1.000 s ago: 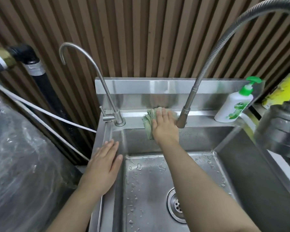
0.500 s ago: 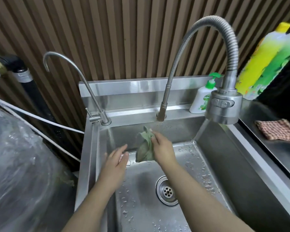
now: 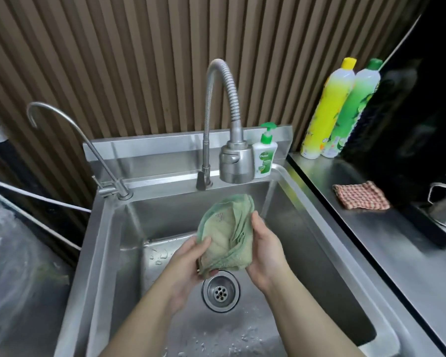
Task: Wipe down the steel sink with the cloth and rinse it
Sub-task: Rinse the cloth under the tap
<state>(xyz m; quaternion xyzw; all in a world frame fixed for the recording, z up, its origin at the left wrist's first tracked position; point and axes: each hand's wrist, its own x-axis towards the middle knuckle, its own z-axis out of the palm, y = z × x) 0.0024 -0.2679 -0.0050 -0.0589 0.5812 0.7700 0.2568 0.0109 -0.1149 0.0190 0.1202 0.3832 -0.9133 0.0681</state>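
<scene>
A bunched green cloth hangs over the steel sink, above the round drain. My left hand grips its lower left edge, thumb on top. My right hand holds its right side, with the fingers behind the cloth. The flexible spray faucet hangs just behind the cloth; no water runs from it. Droplets lie on the basin floor.
A thin gooseneck tap stands at the sink's back left corner, a soap pump bottle at the back right. On the steel counter to the right lie a checked cloth, a yellow bottle and a green bottle.
The right hand took the cloth off the back ledge and brought it down over the basin. The left hand left the sink's rim and gripped the cloth too. The camera view pulled back.
</scene>
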